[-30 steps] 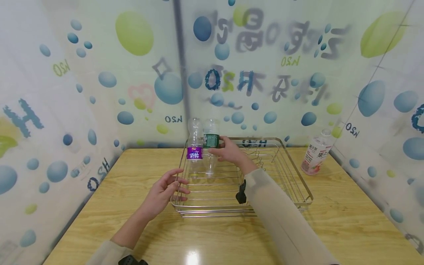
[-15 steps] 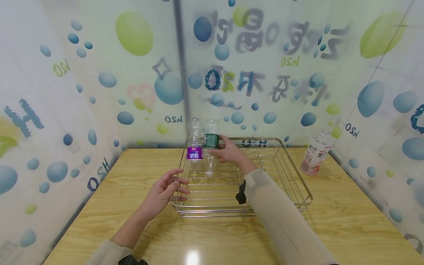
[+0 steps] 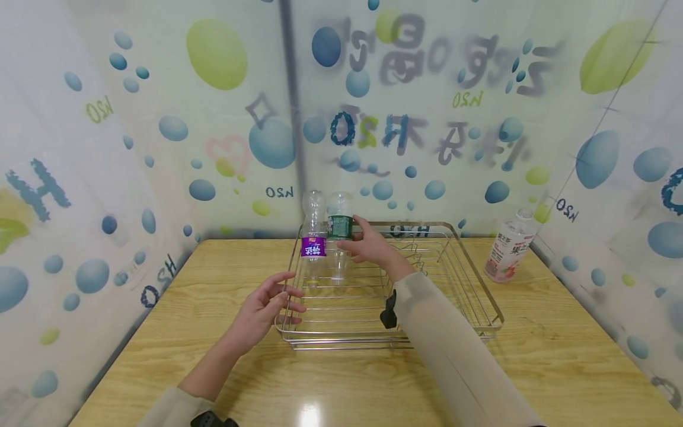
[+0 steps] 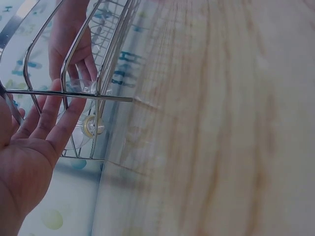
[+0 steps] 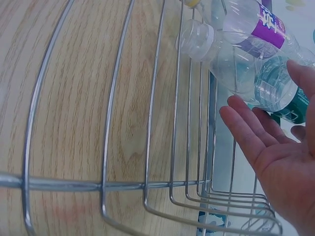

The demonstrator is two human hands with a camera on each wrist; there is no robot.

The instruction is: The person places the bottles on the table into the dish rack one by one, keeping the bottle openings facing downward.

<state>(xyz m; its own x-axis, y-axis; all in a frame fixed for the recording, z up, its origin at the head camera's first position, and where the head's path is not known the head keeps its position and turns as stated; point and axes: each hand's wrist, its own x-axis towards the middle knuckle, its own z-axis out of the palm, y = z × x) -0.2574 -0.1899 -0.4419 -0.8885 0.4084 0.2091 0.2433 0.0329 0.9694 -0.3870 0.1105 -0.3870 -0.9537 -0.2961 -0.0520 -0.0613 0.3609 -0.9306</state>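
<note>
Two clear plastic bottles stand neck down, side by side, at the left end of a metal wire rack. One bottle wears a purple label, and the other bottle a dark green one. My right hand is at the right side of the green-labelled bottle, its fingers extended and not wrapped round it. Whether a fingertip touches the plastic I cannot tell. At the rack's left front, my left hand has loosely spread fingers against the wires. The left wrist view shows those fingers behind a wire bar.
A third bottle, with a white and pink label, stands upright on the wooden table to the right of the rack. Patterned curtains close off the back and both sides.
My right hand's fingers have spread slightly beside the green-labelled bottle. The left hand, the rack and the other bottles look the same.
</note>
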